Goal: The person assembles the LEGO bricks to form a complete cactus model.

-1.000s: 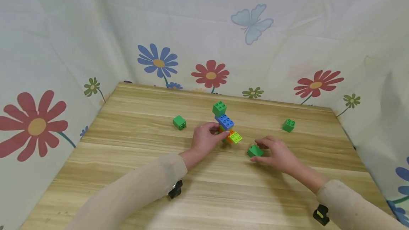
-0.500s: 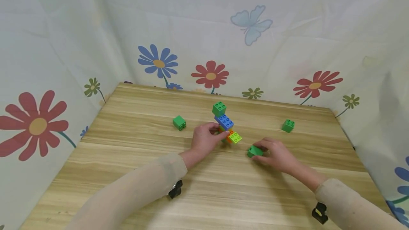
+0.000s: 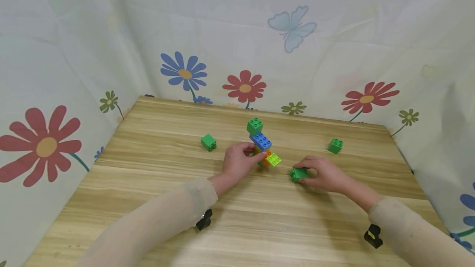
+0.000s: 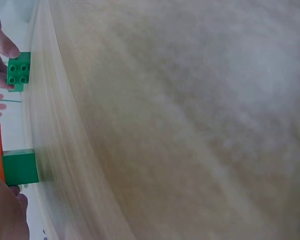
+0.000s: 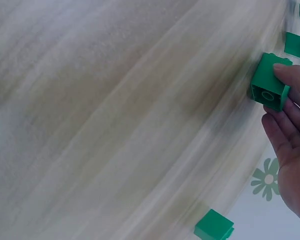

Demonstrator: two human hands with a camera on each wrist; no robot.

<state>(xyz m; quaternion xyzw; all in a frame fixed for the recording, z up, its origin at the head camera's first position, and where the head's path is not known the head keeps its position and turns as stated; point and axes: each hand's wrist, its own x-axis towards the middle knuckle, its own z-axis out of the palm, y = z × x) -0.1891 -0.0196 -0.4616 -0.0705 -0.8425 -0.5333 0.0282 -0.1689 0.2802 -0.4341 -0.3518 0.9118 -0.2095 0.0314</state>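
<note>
In the head view my left hand (image 3: pixel 240 160) grips a stack of toy building bricks at its lower part. The stack has a green brick (image 3: pixel 255 126) on top, a blue brick (image 3: pixel 261 141) under it, and orange and a lime-green brick (image 3: pixel 273 159) lower down. A green brick (image 4: pixel 21 167) forms its base in the left wrist view. To the right, my right hand (image 3: pixel 324 173) pinches a loose green brick (image 3: pixel 299 174) between thumb and fingers. That brick lies on its side, studs towards the stack; its hollow underside shows in the right wrist view.
One green brick (image 3: pixel 208 142) lies on its side left of the stack. Another green brick (image 3: pixel 335 146) stands studs up at the right, beyond my right hand. The wooden table (image 3: pixel 148 143) ends at a flowered cloth (image 3: pixel 222 24) behind and at the sides.
My right thumb and fingers have closed on the loose green brick. It has turned, its studs now pointing left, and shifted slightly right. The left hand and stack have stayed in place.
</note>
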